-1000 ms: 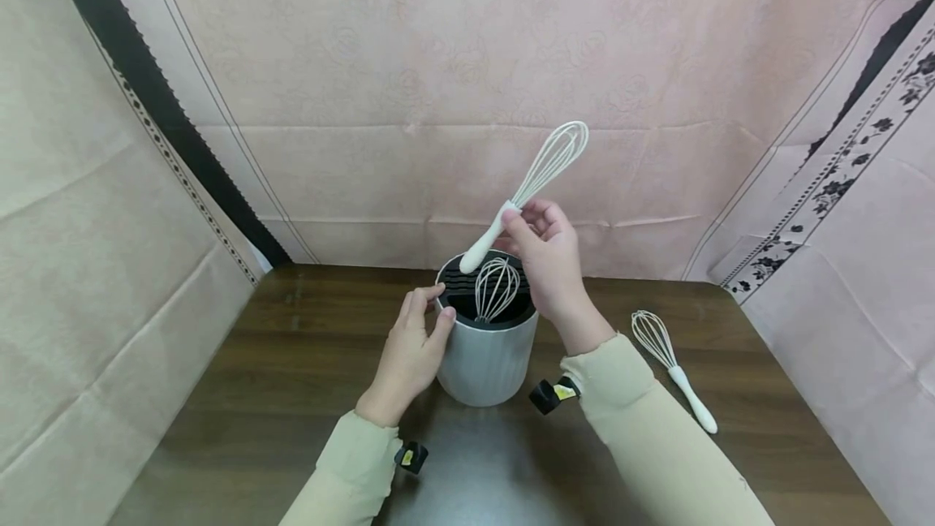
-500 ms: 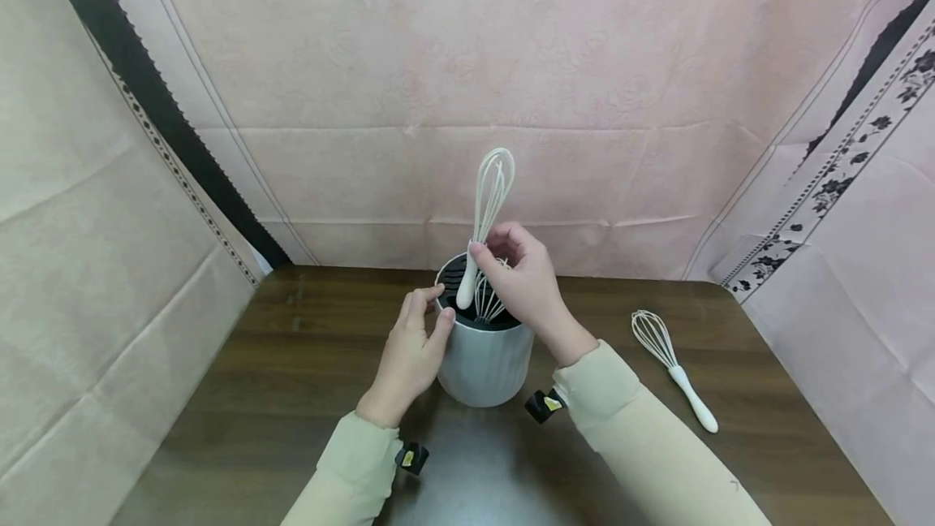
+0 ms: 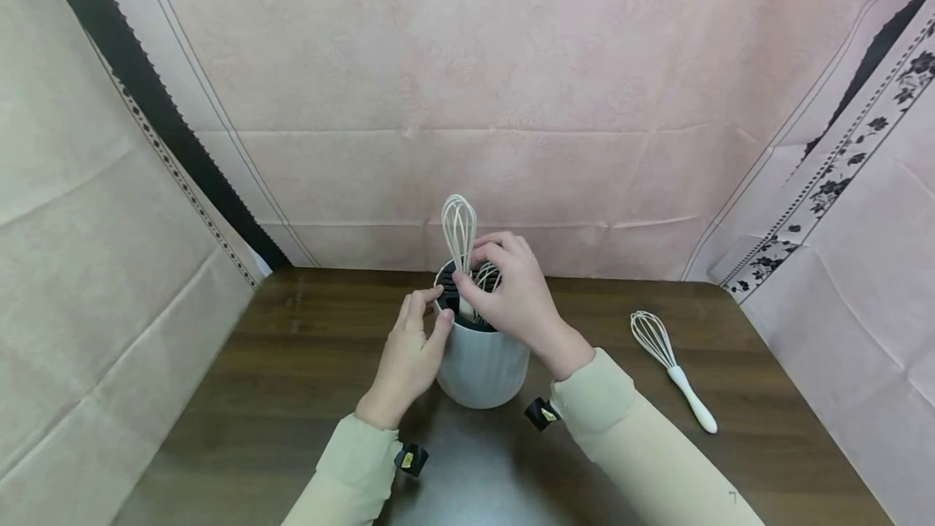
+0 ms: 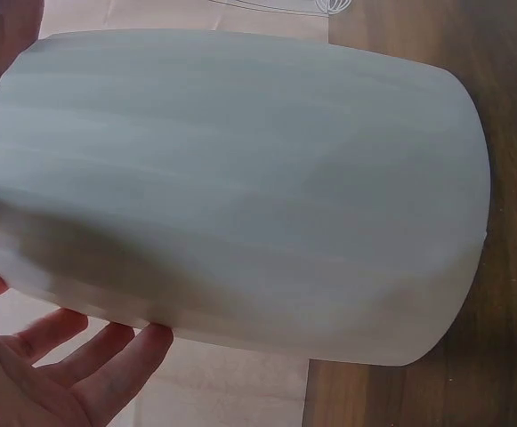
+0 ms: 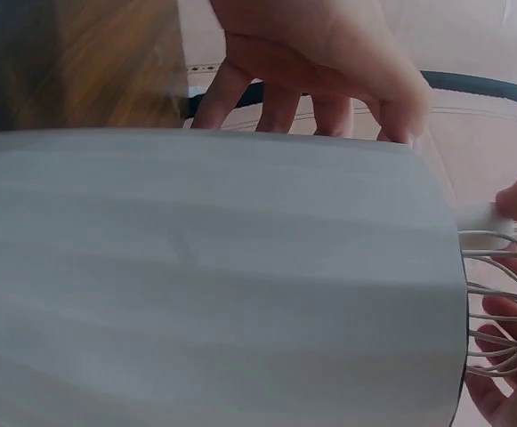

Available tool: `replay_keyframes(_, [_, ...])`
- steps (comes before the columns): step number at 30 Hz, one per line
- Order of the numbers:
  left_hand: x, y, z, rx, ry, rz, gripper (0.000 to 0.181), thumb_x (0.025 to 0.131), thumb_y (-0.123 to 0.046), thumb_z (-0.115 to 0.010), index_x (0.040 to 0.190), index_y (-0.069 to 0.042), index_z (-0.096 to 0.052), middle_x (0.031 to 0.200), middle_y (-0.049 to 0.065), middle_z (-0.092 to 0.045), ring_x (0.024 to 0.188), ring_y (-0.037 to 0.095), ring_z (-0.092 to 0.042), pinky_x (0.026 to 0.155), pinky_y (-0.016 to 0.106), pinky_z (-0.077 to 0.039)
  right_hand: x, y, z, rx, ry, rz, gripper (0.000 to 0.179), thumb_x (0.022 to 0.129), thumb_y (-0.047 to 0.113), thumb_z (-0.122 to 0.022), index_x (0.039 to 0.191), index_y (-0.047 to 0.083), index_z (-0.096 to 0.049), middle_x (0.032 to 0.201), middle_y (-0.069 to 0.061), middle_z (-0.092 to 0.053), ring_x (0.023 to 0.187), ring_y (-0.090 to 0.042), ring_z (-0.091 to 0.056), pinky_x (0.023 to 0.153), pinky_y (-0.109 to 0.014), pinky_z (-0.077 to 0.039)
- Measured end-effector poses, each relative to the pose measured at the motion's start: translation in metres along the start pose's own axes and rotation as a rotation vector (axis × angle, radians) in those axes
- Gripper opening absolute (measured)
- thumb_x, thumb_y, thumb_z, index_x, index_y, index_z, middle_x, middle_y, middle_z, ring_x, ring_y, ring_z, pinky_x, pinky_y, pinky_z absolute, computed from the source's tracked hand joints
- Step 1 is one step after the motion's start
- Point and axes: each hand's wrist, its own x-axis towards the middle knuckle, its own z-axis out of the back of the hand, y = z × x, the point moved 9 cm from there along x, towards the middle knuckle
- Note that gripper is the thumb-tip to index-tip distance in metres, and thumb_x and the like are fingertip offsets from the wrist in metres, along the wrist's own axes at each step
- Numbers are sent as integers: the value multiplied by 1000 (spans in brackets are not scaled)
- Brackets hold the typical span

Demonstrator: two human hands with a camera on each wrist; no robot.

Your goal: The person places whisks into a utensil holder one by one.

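A white utensil holder [image 3: 484,372] with a black slotted top stands upright on the table. My left hand [image 3: 409,351] holds its left side near the rim, thumb in front and fingers along the wall [image 4: 123,360]. With thumb and fingers, my right hand [image 3: 517,295] pinches a white whisk [image 3: 458,226], wire loops up, its handle lowered into the holder's opening. Another whisk [image 3: 487,276] stands in the holder with its loops above the rim, partly hidden behind my right hand. In the right wrist view, wire loops [image 5: 507,307] project past the rim.
A third white whisk [image 3: 674,372] lies on the brown wooden table [image 3: 314,396] to the right, beyond my right forearm. Pale patterned cloth [image 3: 475,88] hangs behind the table and along both sides.
My right hand has moved left and down with the whisk, turning it from slanted to nearly upright, its handle now in the holder. My left hand has stayed in place.
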Motion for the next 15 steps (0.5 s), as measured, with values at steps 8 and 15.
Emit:
replay_keyframes(8, [0,-1,-1,16,-2,-4,51,99,-56,-37,138,-23,-41,133,2,-45,122,25,-51,90,48,-50,-4,10,0,-232,24,124,19,80,33,-73,76,16,-67,126,-11,-53,122,-30,-40,104,-51,-26])
replay_keyframes(15, [0,-4,1,13,-15,-21,47,101,-51,-38,137,-21,-42,132,4,-45,121,30,-52,88,49,-51,-4,13,0,-318,78,156,20,80,37,-72,74,19,-66,132,-13,-51,127,-31,-37,106,-53,-21])
